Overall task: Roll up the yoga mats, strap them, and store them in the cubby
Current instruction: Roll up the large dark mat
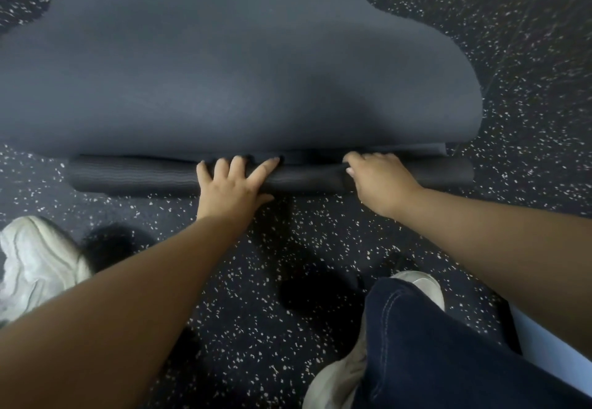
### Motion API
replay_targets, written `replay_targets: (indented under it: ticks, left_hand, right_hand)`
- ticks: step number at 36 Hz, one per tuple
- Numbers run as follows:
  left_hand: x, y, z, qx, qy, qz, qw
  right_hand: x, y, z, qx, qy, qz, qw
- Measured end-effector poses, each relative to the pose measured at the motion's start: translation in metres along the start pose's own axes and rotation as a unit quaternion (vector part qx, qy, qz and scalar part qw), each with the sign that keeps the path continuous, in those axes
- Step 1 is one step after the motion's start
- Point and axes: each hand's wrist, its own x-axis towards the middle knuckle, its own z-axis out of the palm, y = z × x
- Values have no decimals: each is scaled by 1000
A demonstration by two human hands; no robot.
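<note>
The mat (224, 72) lies on the floor (288, 248), its near end in a thin roll (128, 175). Left hand (232, 184) presses flat-fingered on the roll; right hand (378, 181) seems curled over it. Soft, springy foam likely unrolls if released: hold wide, keep pressure even.

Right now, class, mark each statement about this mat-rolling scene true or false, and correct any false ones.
1. Both hands rest on the rolled part of the yoga mat. True: left hand, right hand.
2. The mat is fully rolled up. False: most of it lies flat beyond the roll.
3. The floor is dark with pale speckles. True.
4. A strap is fastened round the roll. False: no strap shows.
5. The person is barefoot. False: a white shoe is visible.
</note>
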Motion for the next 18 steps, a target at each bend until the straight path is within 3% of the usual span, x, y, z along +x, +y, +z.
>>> replay_targets:
  ticks: [5,8,13,18]
  left_hand:
    - [-3,-10,6,-35,74,44,996]
    - [-7,-12,5,-48,99,65,992]
    - [-11,-8,3,-57,79,67,993]
    - [-14,-6,-1,-38,16,76,996]
  right_hand:
    - [-9,-4,4,-3,-2,-12,1000]
    - [-23,-4,11,7,54,-46,997]
    - [-37,-2,10,-24,245,-188,951]
    - [-24,-19,-4,-74,283,-145,945]
